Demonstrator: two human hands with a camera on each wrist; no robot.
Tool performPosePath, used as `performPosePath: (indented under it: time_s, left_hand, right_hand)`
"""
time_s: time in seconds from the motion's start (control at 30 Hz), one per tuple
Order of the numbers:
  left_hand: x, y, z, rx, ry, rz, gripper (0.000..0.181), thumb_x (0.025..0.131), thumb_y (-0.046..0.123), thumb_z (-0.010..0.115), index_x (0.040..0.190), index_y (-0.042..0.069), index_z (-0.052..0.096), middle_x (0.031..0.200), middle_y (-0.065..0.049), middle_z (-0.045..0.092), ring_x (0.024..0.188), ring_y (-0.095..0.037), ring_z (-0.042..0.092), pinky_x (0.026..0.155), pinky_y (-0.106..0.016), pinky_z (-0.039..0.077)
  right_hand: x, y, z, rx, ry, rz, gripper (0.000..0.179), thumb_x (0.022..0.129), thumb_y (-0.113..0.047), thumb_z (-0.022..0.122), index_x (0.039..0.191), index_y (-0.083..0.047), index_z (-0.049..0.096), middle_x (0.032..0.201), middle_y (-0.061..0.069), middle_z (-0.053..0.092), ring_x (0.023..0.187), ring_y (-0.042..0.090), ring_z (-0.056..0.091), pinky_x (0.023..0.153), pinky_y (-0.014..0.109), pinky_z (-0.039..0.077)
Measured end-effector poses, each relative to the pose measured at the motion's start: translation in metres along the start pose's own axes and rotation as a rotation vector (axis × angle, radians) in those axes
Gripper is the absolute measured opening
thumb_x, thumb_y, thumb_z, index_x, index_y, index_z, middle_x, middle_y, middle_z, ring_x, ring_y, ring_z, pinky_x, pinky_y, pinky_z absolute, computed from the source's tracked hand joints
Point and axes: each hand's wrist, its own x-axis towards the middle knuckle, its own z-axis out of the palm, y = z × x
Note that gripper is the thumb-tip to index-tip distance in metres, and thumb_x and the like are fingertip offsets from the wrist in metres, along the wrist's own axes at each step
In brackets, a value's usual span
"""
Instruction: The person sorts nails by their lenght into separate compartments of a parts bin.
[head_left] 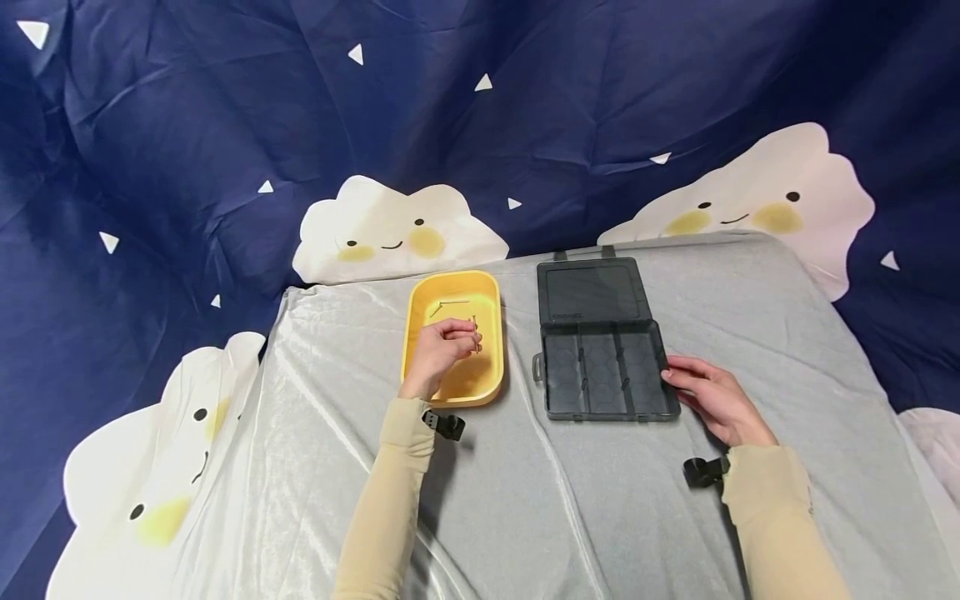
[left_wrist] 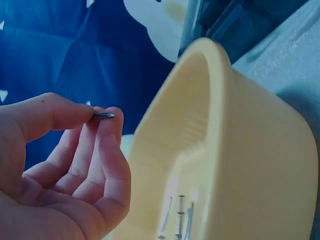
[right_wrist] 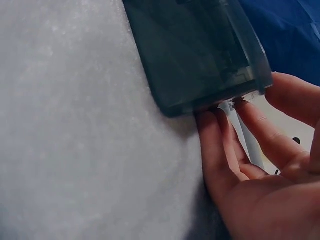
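Observation:
My left hand (head_left: 442, 350) is over the yellow plastic bin (head_left: 491, 383) and pinches a nail (left_wrist: 104, 115) between thumb and fingertips. Its pointed end sticks out past the thumb in the left wrist view. Down in the bin lie a few more thin metal pieces, among them a screw (left_wrist: 179, 220). To the right stands a dark translucent compartment box (head_left: 600, 371) with its lid (head_left: 596, 290) folded back. My right hand (head_left: 716, 404) holds the box's right side, thumb at the rim and fingers against the wall below.
A grey cloth (head_left: 480, 500) with creases covers the table under both containers. Behind it hangs a dark blue curtain (head_left: 555, 117) printed with clouds and white triangles. On the box's left side a small handle (head_left: 537, 367) sticks out toward the bin.

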Motion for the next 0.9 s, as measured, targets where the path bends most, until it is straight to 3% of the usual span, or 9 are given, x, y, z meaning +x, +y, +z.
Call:
performPosePath:
  time_s: [0.1, 0.2, 0.47, 0.57, 0.73, 0.8, 0.9]
  left_hand:
    - [-0.004, 0.004, 0.003, 0.02, 0.003, 0.035, 0.031, 0.08, -0.011, 0.061, 0.111, -0.011, 0.063, 0.085, -0.01, 0.07, 0.07, -0.009, 0.066, 0.076, -0.032, 0.057]
    - [-0.008, 0.007, 0.005, -0.017, -0.008, 0.043, 0.028, 0.079, -0.012, 0.059, 0.106, -0.008, 0.065, 0.088, -0.015, 0.07, 0.069, -0.011, 0.066, 0.071, -0.028, 0.056]
    - [-0.007, 0.004, 0.005, -0.207, -0.099, -0.024, 0.022, 0.085, -0.01, 0.059, 0.106, -0.006, 0.061, 0.077, 0.0, 0.068, 0.069, -0.012, 0.065, 0.065, -0.02, 0.053]
    - [-0.007, 0.005, 0.005, -0.234, -0.122, -0.037, 0.019, 0.086, -0.008, 0.059, 0.104, -0.003, 0.061, 0.079, 0.0, 0.067, 0.07, -0.012, 0.064, 0.065, -0.02, 0.052]
    - [-0.006, 0.009, 0.01, -0.234, -0.144, -0.043, 0.024, 0.086, -0.003, 0.061, 0.11, -0.007, 0.059, 0.082, 0.001, 0.066, 0.073, -0.012, 0.063, 0.068, -0.022, 0.05]
    - [-0.005, 0.01, 0.012, -0.236, -0.154, -0.044, 0.028, 0.086, -0.002, 0.062, 0.113, -0.01, 0.057, 0.083, 0.001, 0.066, 0.074, -0.012, 0.062, 0.069, -0.022, 0.05]
    - [-0.004, 0.014, 0.017, -0.235, -0.173, -0.04, 0.031, 0.086, -0.002, 0.062, 0.116, -0.011, 0.056, 0.082, 0.003, 0.065, 0.074, -0.011, 0.061, 0.069, -0.022, 0.05]
  right_hand:
    - [0.0, 0.0, 0.0, -0.019, 0.009, -0.002, 0.068, 0.091, -0.031, 0.067, 0.145, -0.002, 0.037, 0.101, -0.03, 0.056, 0.092, -0.014, 0.057, 0.079, 0.011, 0.049]
    - [-0.001, -0.001, 0.001, -0.011, 0.012, -0.002, 0.068, 0.092, -0.03, 0.066, 0.146, -0.001, 0.036, 0.1, -0.03, 0.057, 0.092, -0.015, 0.057, 0.079, 0.011, 0.049]
    - [-0.002, 0.0, 0.0, -0.007, 0.005, -0.006, 0.067, 0.092, -0.03, 0.066, 0.145, -0.002, 0.037, 0.104, -0.028, 0.053, 0.093, -0.014, 0.057, 0.081, 0.012, 0.049]
    - [-0.002, 0.0, 0.0, -0.018, 0.006, -0.003, 0.069, 0.092, -0.031, 0.066, 0.146, -0.001, 0.035, 0.105, -0.027, 0.053, 0.093, -0.014, 0.057, 0.081, 0.012, 0.049]
    - [-0.002, 0.0, 0.0, -0.027, 0.011, -0.003, 0.069, 0.092, -0.031, 0.065, 0.146, -0.001, 0.035, 0.108, -0.026, 0.051, 0.094, -0.015, 0.057, 0.082, 0.012, 0.049]
    - [-0.002, 0.0, 0.0, -0.032, 0.014, -0.002, 0.068, 0.093, -0.031, 0.064, 0.146, -0.001, 0.035, 0.113, -0.021, 0.051, 0.094, -0.015, 0.056, 0.083, 0.012, 0.049]
    - [-0.002, 0.0, 0.0, -0.045, 0.015, 0.002, 0.069, 0.093, -0.033, 0.064, 0.147, -0.002, 0.035, 0.129, -0.004, 0.049, 0.094, -0.016, 0.055, 0.083, 0.012, 0.049]
